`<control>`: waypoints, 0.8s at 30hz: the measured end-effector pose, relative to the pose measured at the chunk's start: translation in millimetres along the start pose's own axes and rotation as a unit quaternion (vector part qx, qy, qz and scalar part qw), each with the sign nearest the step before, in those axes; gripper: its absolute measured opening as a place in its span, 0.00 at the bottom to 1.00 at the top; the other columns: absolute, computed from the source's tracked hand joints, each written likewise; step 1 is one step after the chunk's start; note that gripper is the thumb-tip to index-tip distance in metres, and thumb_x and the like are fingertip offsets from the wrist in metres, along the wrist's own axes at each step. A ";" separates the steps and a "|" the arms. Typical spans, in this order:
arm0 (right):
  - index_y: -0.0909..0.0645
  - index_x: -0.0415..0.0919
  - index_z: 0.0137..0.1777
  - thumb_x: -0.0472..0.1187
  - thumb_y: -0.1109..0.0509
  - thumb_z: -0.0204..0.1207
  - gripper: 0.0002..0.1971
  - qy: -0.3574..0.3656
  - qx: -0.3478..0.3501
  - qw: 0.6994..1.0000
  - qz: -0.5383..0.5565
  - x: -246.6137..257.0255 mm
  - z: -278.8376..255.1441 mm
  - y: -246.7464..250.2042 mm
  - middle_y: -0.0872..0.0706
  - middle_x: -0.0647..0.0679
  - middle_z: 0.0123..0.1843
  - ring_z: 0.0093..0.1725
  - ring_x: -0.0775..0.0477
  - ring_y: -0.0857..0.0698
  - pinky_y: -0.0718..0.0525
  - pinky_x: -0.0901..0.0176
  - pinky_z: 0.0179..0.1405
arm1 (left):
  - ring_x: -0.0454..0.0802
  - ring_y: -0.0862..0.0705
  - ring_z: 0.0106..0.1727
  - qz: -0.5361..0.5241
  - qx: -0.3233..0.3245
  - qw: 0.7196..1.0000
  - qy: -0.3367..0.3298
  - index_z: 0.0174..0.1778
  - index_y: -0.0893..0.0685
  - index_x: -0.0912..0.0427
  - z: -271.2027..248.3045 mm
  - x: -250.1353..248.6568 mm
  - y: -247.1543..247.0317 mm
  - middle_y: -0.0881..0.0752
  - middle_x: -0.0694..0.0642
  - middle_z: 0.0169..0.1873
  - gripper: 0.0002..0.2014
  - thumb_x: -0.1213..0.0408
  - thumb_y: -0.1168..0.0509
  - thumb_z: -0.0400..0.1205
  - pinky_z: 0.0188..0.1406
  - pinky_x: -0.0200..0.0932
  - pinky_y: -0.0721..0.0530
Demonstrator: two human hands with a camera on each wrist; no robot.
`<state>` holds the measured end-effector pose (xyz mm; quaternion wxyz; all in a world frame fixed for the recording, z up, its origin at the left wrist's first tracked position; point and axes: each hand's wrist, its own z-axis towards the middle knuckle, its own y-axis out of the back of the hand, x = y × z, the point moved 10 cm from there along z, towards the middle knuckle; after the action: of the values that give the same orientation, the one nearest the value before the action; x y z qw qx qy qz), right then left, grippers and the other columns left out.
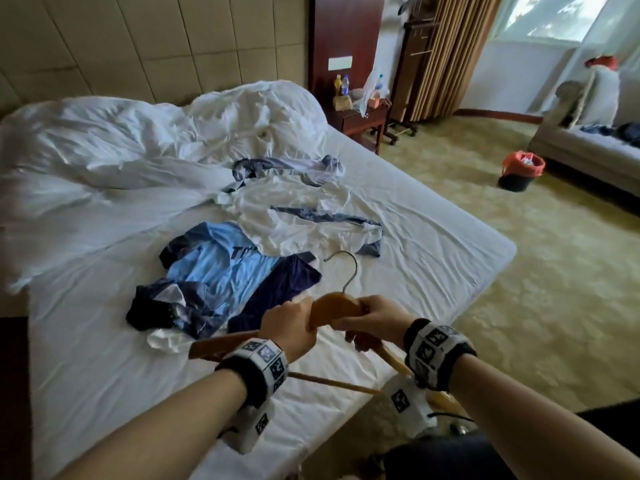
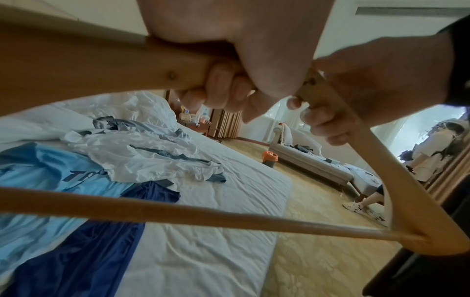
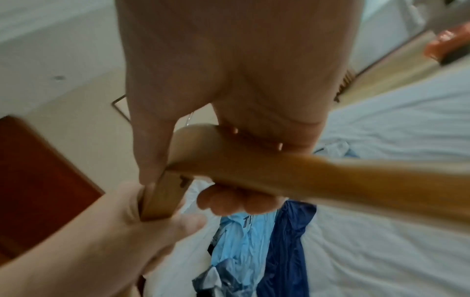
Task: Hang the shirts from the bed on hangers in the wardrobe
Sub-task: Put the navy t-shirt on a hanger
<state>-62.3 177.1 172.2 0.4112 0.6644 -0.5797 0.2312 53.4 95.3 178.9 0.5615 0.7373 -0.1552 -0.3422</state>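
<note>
Bed: shirts loose; both hands' fingers grasping wooden hanger; bin contents unclear.

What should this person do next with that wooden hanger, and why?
Probably free one hand and reach for the light blue shirt on the bed. Both the left hand and right hand grip the wooden hanger, which carries nothing, and that shirt lies nearest.

Bed with wrinkled white sheet; bunched white duvet at the head end, white shirt with dark trim mid-bed, blue shirt just beside it nearer the foot, edges overlapping
</note>
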 end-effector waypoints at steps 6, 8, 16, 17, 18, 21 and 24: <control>0.15 0.28 0.57 0.59 0.22 0.69 0.32 -0.093 0.133 0.976 0.144 -4.4 94.9 -0.3 0.13 0.33 0.40 0.33 0.41 0.15 0.15 0.52 0.35 | 0.58 0.14 0.57 0.067 0.059 0.994 -0.065 0.68 0.25 0.51 83.4 5.9 -26.0 0.13 0.55 0.55 0.17 0.59 0.40 0.83 0.58 0.50 0.22; 0.17 0.31 0.59 0.62 0.23 0.68 0.34 -0.132 0.149 0.965 0.168 -13.0 126.9 -0.5 0.15 0.37 0.38 0.34 0.43 0.16 0.16 0.52 0.36 | 0.56 0.19 0.64 0.035 0.042 0.996 -0.064 0.74 0.28 0.53 105.7 20.3 -37.8 0.18 0.54 0.63 0.22 0.62 0.38 0.83 0.66 0.50 0.26; 0.14 0.47 0.60 0.49 0.23 0.76 0.15 -0.081 0.142 0.978 0.128 -28.1 251.6 8.3 0.24 0.44 0.34 0.34 0.46 0.24 0.22 0.55 0.38 | 0.55 0.29 0.74 0.045 0.072 0.986 0.143 0.72 0.28 0.54 130.3 205.6 -87.6 0.29 0.53 0.70 0.27 0.69 0.32 0.76 0.70 0.51 0.26; 0.15 0.41 0.57 0.47 0.23 0.77 0.13 -0.076 0.137 0.981 0.118 -30.4 266.5 6.5 0.24 0.43 0.33 0.33 0.46 0.25 0.22 0.55 0.35 | 0.55 0.31 0.75 0.048 0.099 0.976 0.187 0.73 0.29 0.55 121.1 233.9 -98.5 0.29 0.54 0.71 0.26 0.66 0.33 0.78 0.72 0.49 0.28; 0.17 0.37 0.53 0.43 0.24 0.78 0.11 -0.068 0.135 0.982 0.109 -31.5 281.4 2.4 0.24 0.43 0.33 0.31 0.47 0.25 0.22 0.56 0.33 | 0.55 0.32 0.75 0.046 0.124 0.966 0.221 0.73 0.29 0.55 114.1 257.3 -110.4 0.29 0.54 0.71 0.24 0.64 0.34 0.80 0.72 0.48 0.28; 0.24 0.34 0.45 0.34 0.28 0.80 0.08 -0.026 0.129 0.991 0.039 -36.3 326.6 -19.4 0.23 0.41 0.32 0.28 0.49 0.23 0.20 0.61 0.29 | 0.53 0.24 0.70 0.005 0.183 0.936 0.301 0.72 0.27 0.53 101.6 304.5 -158.8 0.24 0.53 0.69 0.20 0.61 0.35 0.83 0.64 0.47 0.22; 0.24 0.42 0.44 0.38 0.25 0.75 0.09 0.009 0.135 0.990 -0.040 -56.4 364.2 -57.2 0.18 0.46 0.32 0.30 0.49 0.17 0.17 0.52 0.34 | 0.54 0.17 0.63 -0.073 0.223 0.893 0.384 0.69 0.20 0.55 83.9 334.5 -220.7 0.17 0.55 0.65 0.20 0.57 0.31 0.82 0.63 0.48 0.18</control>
<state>-81.5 -87.3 -90.0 0.3316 0.7346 -0.5124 0.2963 202.3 -99.4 -149.1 0.3711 0.9265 0.0545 -0.0290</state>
